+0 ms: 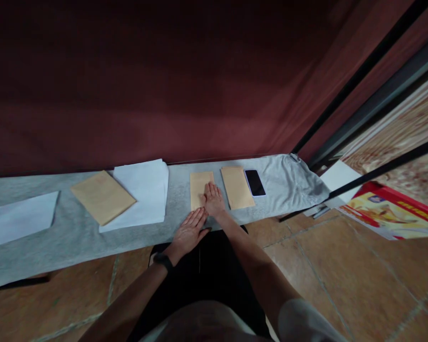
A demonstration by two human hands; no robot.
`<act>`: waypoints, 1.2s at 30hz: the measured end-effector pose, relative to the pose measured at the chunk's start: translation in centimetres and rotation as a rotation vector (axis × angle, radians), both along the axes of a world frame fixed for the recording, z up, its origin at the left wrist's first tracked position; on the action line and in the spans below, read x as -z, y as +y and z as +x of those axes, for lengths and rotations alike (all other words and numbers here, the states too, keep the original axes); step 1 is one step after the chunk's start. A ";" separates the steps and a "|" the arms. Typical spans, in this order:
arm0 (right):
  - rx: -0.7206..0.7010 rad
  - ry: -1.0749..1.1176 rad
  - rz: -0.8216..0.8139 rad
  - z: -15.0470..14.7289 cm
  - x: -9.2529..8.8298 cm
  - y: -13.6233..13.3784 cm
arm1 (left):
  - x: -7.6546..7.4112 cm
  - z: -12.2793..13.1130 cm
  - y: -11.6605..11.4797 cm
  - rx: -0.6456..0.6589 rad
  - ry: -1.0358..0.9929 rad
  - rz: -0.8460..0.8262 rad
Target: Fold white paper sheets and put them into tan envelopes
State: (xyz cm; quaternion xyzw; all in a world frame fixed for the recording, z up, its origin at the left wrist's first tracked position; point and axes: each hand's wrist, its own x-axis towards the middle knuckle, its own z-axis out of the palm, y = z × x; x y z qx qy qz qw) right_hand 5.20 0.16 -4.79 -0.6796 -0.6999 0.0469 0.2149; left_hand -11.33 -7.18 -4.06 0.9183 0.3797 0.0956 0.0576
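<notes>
A brown paper envelope (197, 187) lies on the cloth-covered bench in front of me. My right hand (214, 198) rests flat on its right part, fingers stretched out and pointing away from me. At the envelope's near edge is my left hand (191, 229), palm down with its fingers extended and their tips close to the right hand. Neither hand grasps anything. Just to the right lies a stack of brown envelopes (237, 187), and beside it a dark-screened phone (255, 183). The hands cover the envelope's lower right part.
White paper sheets (142, 187) lie to the left, partly under more brown envelopes (102, 197). Another white sheet (19, 218) is at the far left. Grey cloth (287, 183) bunches at the bench's right end, near black metal bars (364, 71) and a red-yellow box (392, 211).
</notes>
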 end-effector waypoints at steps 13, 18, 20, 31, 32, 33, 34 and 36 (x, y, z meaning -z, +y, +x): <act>-0.067 -0.107 0.054 1.3 0.8 -7.0 | 0.2 -0.3 0.0 0.030 -0.024 0.008; -0.149 -0.117 0.095 2.3 1.1 -11.9 | 0.6 -1.5 0.1 0.053 -0.034 0.021; -0.162 -0.120 0.102 2.9 1.0 -13.0 | 0.7 -2.3 0.1 0.057 -0.030 0.041; -0.130 -0.099 0.088 0.2 -0.1 -12.5 | 0.8 -4.0 -0.8 0.016 -0.037 0.077; -0.149 -0.103 0.086 -0.4 -0.1 -12.4 | 0.8 -3.9 -1.0 0.010 -0.037 0.078; -0.166 -0.108 0.084 -0.8 0.0 -12.3 | 0.7 -3.8 -1.1 0.007 -0.037 0.077; -0.176 -0.113 0.083 -1.1 0.1 -12.3 | 0.6 -3.7 -1.1 0.006 -0.037 0.076; -0.165 -0.117 0.084 -1.1 0.3 -12.4 | 0.4 -3.6 -1.2 0.007 -0.030 0.072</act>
